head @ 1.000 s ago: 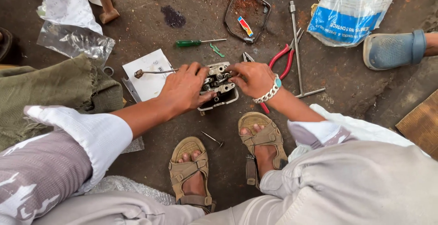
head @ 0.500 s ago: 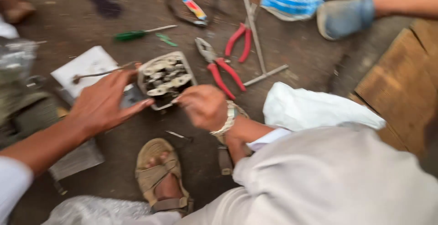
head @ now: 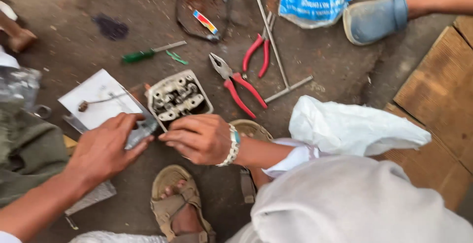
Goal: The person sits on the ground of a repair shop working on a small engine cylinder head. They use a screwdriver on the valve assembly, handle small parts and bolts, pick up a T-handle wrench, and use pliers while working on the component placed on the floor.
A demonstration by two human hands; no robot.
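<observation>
Where the ground is bare, stained concrete strewn with tools, cardboard sheets (head: 433, 105) lie along the right edge. Left of centre sits a grey metal engine part (head: 178, 100), its long axis running from lower left to upper right, studded face up. The left hand (head: 106, 149) grips its lower-left corner; the right hand (head: 199, 138) curls against its lower edge. Red-handled pliers (head: 239, 87) lie just right.

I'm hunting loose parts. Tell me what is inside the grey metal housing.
The housing lies open side up, showing pale round fittings and dark metal parts. Its near edge is covered by the right hand and left hand, so nothing there shows.
</observation>
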